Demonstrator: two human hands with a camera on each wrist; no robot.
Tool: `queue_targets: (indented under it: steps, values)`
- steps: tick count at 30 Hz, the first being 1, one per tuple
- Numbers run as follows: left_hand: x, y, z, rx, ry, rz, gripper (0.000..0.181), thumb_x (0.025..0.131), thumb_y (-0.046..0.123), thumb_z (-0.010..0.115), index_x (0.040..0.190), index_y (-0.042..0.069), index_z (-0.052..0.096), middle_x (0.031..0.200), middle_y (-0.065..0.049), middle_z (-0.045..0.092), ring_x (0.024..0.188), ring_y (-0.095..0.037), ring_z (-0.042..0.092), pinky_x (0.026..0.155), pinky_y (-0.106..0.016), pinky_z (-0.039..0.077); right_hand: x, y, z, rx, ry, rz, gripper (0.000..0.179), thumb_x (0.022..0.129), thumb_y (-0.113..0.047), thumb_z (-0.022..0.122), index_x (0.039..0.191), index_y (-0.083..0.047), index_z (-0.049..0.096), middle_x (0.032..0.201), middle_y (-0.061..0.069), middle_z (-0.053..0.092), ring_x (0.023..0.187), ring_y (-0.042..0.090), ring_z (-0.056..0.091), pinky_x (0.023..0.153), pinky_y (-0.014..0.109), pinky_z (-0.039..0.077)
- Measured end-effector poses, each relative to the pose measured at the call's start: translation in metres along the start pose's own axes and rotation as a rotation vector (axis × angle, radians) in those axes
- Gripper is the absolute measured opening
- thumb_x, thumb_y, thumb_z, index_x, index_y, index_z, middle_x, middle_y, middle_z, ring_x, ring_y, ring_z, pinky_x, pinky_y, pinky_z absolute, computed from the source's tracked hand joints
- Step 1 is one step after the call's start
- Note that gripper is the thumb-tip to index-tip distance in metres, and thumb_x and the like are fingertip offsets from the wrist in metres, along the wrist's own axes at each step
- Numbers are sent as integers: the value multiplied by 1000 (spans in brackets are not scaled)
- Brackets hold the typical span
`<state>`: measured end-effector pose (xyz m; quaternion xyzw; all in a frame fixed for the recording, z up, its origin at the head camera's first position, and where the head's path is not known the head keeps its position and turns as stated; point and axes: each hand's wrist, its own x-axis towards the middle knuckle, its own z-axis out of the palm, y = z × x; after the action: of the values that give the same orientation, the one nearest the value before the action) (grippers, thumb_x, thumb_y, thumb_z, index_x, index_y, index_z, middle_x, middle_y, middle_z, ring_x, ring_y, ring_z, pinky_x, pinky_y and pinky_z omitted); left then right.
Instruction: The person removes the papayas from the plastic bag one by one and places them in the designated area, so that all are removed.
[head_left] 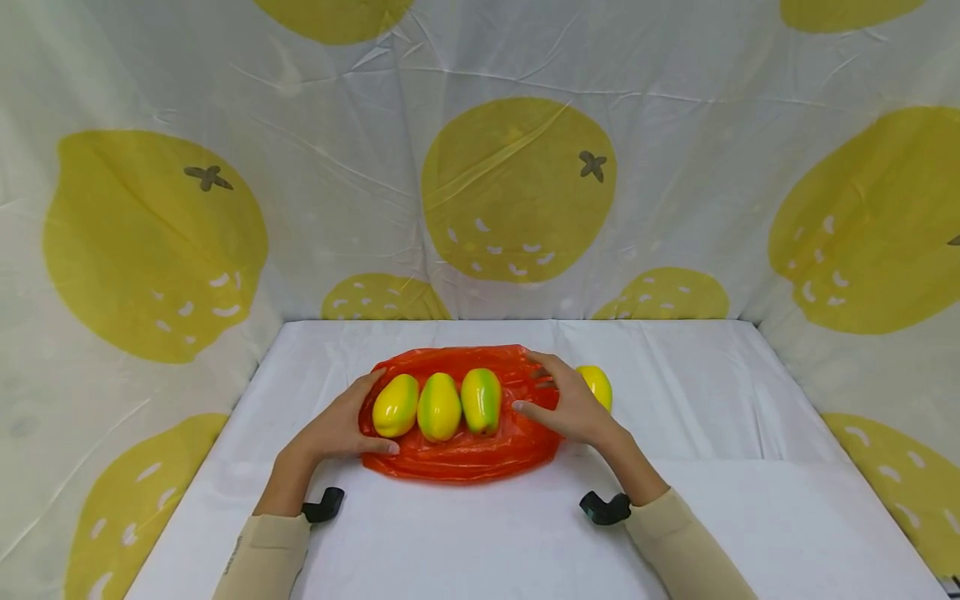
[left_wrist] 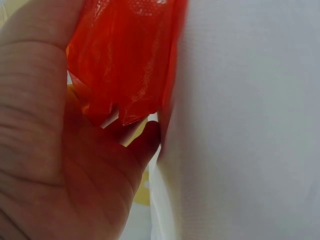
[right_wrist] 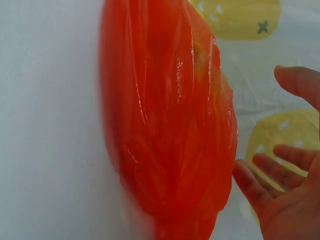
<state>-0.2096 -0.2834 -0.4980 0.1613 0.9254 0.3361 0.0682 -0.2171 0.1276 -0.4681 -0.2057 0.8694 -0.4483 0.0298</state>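
Observation:
A red plastic bag lies spread on the white table, with three glossy yellow-green oblong fruits in a row on its left half. Around the bag's left end, my left hand holds it, thumb on the near side and fingers on the far side. The left wrist view shows the red film between that thumb and the fingers. Over the bag's right end, my right hand hovers with spread fingers. In the right wrist view its fingers hold nothing. Another yellow fruit, partly hidden, sits just beyond that hand.
A white cloth covers the table. Behind it and at both sides hangs a pale curtain printed with large yellow lemons. Black wrist mounts show below both hands.

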Motion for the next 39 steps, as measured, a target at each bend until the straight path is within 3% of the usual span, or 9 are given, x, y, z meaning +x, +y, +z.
queue_targets:
  steps: [14,21,31,39]
  values:
    - [0,-1,-1,-1,-5,11,129,65,56,93,164,14,21,163,-11,34,147,-37,39,115,-66,39,8,-7,20,-47,-24,34,82,86,-53,78,155,-25,42,149,3,54,126,24,58,104,52,54]
    - [0,0,-1,-4,-5,16,128,65,56,93,163,14,22,162,-12,35,146,-37,39,115,-66,39,13,-12,31,-94,-49,88,85,85,-62,74,156,-30,41,154,-5,48,137,24,49,108,56,50]
    - [0,-2,-1,3,-8,9,128,65,58,92,163,15,22,163,-11,35,146,-37,39,115,-67,39,21,-18,45,-91,-54,149,99,79,-67,77,158,-24,36,159,0,43,141,25,45,107,56,52]
    - [1,-3,0,6,-5,12,128,65,58,92,164,16,22,164,-11,34,147,-37,38,115,-67,38,24,-20,53,-82,-94,127,109,76,-67,80,160,-16,32,158,5,44,137,26,48,110,54,50]
